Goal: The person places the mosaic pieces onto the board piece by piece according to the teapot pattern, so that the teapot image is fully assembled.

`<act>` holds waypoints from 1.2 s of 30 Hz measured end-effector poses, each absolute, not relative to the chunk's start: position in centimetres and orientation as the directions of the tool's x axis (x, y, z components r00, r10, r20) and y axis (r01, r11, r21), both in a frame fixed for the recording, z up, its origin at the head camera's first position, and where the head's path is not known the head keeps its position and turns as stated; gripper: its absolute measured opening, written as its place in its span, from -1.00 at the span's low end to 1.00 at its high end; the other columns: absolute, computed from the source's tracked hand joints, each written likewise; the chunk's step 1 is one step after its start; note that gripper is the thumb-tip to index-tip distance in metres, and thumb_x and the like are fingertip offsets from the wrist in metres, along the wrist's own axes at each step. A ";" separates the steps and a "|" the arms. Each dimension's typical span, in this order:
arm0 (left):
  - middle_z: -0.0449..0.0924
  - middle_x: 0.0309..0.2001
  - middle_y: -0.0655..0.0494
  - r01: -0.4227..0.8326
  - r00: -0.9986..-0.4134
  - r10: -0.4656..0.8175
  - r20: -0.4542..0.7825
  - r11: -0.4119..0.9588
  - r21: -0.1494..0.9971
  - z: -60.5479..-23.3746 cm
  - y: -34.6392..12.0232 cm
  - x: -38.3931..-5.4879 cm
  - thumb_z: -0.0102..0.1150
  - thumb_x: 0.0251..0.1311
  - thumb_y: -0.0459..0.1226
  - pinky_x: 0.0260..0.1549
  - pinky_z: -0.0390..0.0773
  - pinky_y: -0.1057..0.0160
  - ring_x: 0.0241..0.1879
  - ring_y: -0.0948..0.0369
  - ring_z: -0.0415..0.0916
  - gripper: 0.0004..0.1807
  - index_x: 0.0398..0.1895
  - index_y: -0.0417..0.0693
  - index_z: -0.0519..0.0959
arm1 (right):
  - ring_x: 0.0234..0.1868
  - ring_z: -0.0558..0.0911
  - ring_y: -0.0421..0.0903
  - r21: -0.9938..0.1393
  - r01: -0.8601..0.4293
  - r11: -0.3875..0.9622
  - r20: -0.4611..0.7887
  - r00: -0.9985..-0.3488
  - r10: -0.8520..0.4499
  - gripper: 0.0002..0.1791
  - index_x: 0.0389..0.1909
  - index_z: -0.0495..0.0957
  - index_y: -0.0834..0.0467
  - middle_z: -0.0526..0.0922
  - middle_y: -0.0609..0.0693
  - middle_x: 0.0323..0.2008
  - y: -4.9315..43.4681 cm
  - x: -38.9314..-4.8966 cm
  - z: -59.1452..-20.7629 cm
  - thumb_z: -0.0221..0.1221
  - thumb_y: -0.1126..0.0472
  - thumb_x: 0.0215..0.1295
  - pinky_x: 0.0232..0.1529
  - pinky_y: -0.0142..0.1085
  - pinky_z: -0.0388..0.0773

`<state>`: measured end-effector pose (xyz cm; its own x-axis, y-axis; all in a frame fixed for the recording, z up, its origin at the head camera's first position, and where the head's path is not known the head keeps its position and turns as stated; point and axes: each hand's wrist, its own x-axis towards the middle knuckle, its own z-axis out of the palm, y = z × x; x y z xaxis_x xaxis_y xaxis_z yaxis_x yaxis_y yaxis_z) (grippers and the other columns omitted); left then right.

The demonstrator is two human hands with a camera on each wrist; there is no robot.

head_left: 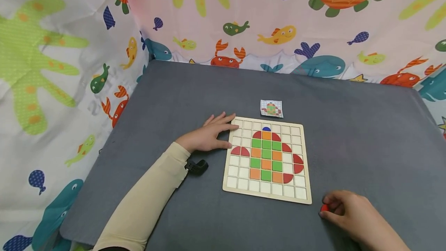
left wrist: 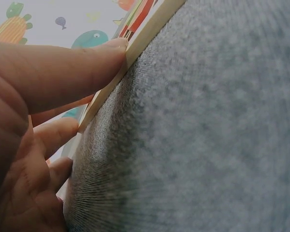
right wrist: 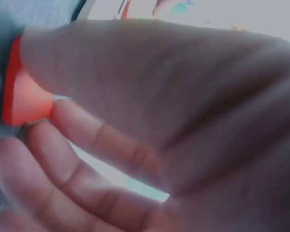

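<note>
A square wooden grid board [head_left: 266, 196] lies on the grey table, holding green and orange square tiles, several red quarter-round tiles and a blue rounded piece [head_left: 266, 129] near its far edge. My left hand [head_left: 209, 134] rests at the board's left edge, fingers extended; the left wrist view shows the thumb [left wrist: 86, 67] touching the rim. To the right of the board's near corner, my right hand [head_left: 352, 210] pinches a red tile [right wrist: 28, 99] between thumb and fingers, low over the table. The fingers partly cover this tile.
Beyond the board lies a small picture card [head_left: 271, 109] with a coloured grid pattern. A black band [head_left: 197, 167] sits at the left wrist. A curtain [head_left: 209, 30] printed with sea animals hangs behind and left of the table [head_left: 181, 100].
</note>
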<state>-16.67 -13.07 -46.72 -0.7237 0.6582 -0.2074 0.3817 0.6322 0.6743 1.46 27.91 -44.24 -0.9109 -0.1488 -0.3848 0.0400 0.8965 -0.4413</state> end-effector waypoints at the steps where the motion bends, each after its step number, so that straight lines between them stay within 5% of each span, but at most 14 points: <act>1: -0.16 0.73 0.19 0.382 -0.721 0.660 -0.210 0.631 0.675 -46.7 -13.1 -16.6 0.35 0.42 -0.03 0.61 -0.48 -0.06 0.71 0.09 -0.42 -0.24 0.63 0.11 0.33 | -0.42 0.53 -0.32 -0.438 0.056 0.897 -0.403 -0.904 -0.140 -0.77 -0.24 0.70 0.08 0.63 -0.19 -0.41 27.6 1.5 -44.2 0.55 0.17 0.15 -0.37 -0.39 0.55; 10: -0.16 0.73 0.16 0.399 -0.713 0.672 -0.198 0.621 0.674 -46.7 -13.1 -16.9 0.35 0.42 -0.05 0.61 -0.47 -0.09 0.71 0.07 -0.41 -0.24 0.62 0.09 0.33 | -0.34 0.49 -0.14 -0.359 -0.007 0.933 -0.387 -0.909 -0.156 -0.74 -0.25 0.68 0.11 0.56 -0.14 -0.42 25.5 1.2 -44.2 0.49 0.26 0.01 -0.35 -0.25 0.52; 17: -0.17 0.73 0.18 0.399 -0.716 0.668 -0.203 0.630 0.666 -46.6 -13.1 -16.9 0.34 0.43 -0.04 0.61 -0.48 -0.07 0.71 0.09 -0.43 -0.24 0.63 0.11 0.32 | -0.44 0.42 -0.25 -0.415 -0.188 0.890 -0.148 -0.951 -0.270 -0.72 -0.38 0.62 0.02 0.47 -0.18 -0.48 22.9 0.3 -42.3 0.52 0.29 -0.07 -0.46 -0.39 0.43; 24: -0.14 0.73 0.16 0.385 -0.735 0.647 -0.201 0.642 0.663 -46.9 -13.4 -16.4 0.35 0.41 -0.03 0.61 -0.48 -0.08 0.71 0.08 -0.42 -0.24 0.62 0.11 0.34 | -0.43 0.39 -0.29 -0.423 -0.442 0.791 -0.010 -0.871 -0.491 -0.77 -0.39 0.62 0.01 0.47 -0.22 -0.48 16.7 -3.2 -40.8 0.46 0.31 -0.02 -0.41 -0.40 0.45; 29: -0.13 0.73 0.13 0.391 -0.734 0.652 -0.188 0.633 0.669 -47.0 -13.4 -16.1 0.35 0.41 -0.04 0.61 -0.46 -0.11 0.71 0.04 -0.40 -0.26 0.61 0.09 0.36 | -0.41 0.44 -0.24 -0.416 -0.508 0.754 -0.014 -0.825 -0.565 -0.79 -0.38 0.63 0.08 0.54 -0.16 -0.45 13.1 -5.2 -40.8 0.47 0.32 -0.01 -0.35 -0.37 0.55; 36: -0.11 0.72 0.12 0.411 -0.724 0.666 -0.180 0.625 0.664 -46.4 -13.1 -16.2 0.35 0.41 -0.03 0.61 -0.45 -0.13 0.71 0.02 -0.38 -0.26 0.60 0.10 0.36 | -0.48 0.40 -0.20 -0.404 -0.552 0.729 -0.004 -0.796 -0.605 -0.81 -0.42 0.60 0.10 0.47 -0.15 -0.51 10.4 -7.1 -41.8 0.45 0.30 0.04 -0.46 -0.39 0.43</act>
